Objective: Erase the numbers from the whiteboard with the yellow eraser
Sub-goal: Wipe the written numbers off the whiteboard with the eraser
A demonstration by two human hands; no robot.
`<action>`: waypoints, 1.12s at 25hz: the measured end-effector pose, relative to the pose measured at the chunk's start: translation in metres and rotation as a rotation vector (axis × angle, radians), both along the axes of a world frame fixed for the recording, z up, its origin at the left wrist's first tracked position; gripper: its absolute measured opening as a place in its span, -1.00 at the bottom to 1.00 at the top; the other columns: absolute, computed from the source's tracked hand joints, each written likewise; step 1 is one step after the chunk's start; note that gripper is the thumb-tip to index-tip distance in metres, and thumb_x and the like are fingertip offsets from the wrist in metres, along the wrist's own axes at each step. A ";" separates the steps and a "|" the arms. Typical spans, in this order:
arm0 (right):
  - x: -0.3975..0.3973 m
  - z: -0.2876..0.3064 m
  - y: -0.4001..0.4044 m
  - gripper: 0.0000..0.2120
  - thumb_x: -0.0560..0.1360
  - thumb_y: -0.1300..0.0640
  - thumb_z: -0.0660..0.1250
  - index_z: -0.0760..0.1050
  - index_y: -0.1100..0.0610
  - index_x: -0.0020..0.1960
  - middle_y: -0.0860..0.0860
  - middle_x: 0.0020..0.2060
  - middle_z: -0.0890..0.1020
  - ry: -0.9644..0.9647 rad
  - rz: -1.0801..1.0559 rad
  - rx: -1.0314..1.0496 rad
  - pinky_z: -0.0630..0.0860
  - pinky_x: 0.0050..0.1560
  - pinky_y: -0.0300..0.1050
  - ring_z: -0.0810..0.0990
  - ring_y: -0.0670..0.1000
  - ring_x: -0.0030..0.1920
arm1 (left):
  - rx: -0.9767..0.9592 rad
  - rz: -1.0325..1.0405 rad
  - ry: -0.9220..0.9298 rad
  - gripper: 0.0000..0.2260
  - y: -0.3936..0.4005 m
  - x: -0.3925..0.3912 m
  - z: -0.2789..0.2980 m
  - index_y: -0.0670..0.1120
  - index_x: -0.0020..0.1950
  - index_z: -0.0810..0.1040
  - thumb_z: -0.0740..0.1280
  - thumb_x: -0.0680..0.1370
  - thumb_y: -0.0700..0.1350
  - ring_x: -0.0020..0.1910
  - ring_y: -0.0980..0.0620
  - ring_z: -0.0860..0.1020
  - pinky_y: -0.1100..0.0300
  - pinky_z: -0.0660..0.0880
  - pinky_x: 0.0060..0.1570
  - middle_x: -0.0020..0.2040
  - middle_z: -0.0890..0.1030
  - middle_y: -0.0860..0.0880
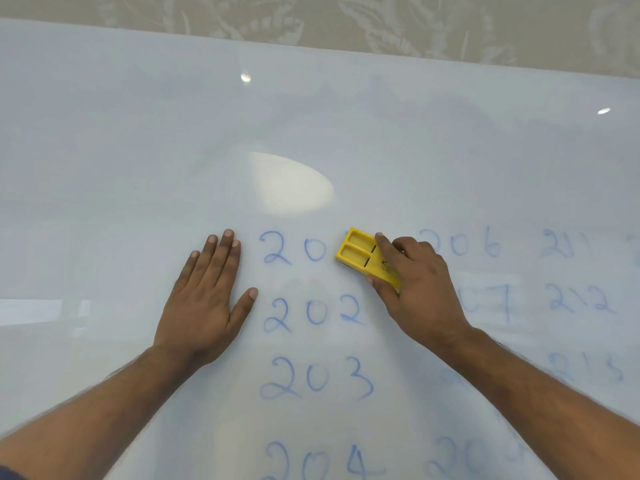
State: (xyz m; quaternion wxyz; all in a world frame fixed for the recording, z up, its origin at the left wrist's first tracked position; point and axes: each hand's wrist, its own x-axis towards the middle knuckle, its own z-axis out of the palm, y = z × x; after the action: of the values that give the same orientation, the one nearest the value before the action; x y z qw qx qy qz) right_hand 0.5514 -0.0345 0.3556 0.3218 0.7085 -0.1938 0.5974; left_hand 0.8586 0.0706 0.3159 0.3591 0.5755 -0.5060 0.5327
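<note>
Fingers (384, 249) of my right hand (420, 289) are closed around the yellow eraser (362, 255), forefinger laid along its top and thumb clamped on its near edge, pressing it flat to the whiteboard (138, 150). My left hand (204, 299) lies palm down on the board just left of the numbers, its four fingers straight and close together, thumb splayed out toward the "202" (313, 313).

I see the eraser sitting where the last digit of the top number (294, 247) should be; only "20" shows beside it. Its long axis runs diagonally, from upper left down to lower right, the free end with two recessed pockets pointing up and left, the other end hidden under my hand.

Blue "203" (317, 377) and "204" (317, 460) stand below; further columns at right look blurred.
</note>
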 end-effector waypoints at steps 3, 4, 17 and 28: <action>0.006 0.018 -0.002 -0.44 0.46 -0.03 0.29 0.42 0.18 0.41 0.09 0.04 0.54 -0.008 -0.003 -0.023 0.39 -0.06 0.00 0.47 0.17 -0.05 | -0.019 0.005 -0.030 -0.36 -0.003 0.004 -0.002 -0.10 0.68 -0.03 -0.06 0.67 0.20 0.67 0.01 -0.06 0.05 -0.09 0.62 0.69 0.00 -0.03; 0.009 0.024 -0.002 -0.44 0.46 -0.03 0.29 0.42 0.18 0.41 0.10 0.04 0.54 -0.016 0.002 -0.025 0.37 -0.05 0.00 0.47 0.17 -0.04 | -0.021 0.005 -0.039 -0.36 -0.003 0.005 -0.002 -0.10 0.68 -0.03 -0.05 0.67 0.19 0.67 0.01 -0.06 0.04 -0.09 0.62 0.69 0.00 -0.03; -0.003 -0.025 -0.003 -0.44 0.52 -0.11 0.18 0.37 0.13 0.45 0.01 0.05 0.49 0.123 -0.016 -0.006 0.32 -0.04 -0.10 0.41 0.06 -0.04 | -0.037 0.005 -0.061 -0.37 -0.004 0.008 -0.008 -0.11 0.67 0.00 -0.03 0.68 0.16 0.67 -0.01 -0.02 0.02 -0.06 0.62 0.69 0.01 -0.03; 0.043 0.033 0.016 -0.43 0.43 -0.01 0.32 0.44 0.17 0.40 0.12 0.02 0.54 0.098 0.020 -0.052 0.46 -0.07 0.05 0.48 0.19 -0.06 | -0.062 0.000 -0.097 -0.37 -0.006 0.010 -0.009 -0.15 0.66 0.05 0.00 0.67 0.15 0.66 -0.03 0.02 -0.01 -0.01 0.61 0.68 0.05 -0.06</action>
State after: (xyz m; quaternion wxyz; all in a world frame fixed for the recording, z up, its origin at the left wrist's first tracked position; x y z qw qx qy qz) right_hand 0.5948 -0.0185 0.3889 0.3433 0.7303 -0.1547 0.5700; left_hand 0.8690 0.0650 0.3072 0.3518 0.5377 -0.5059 0.5755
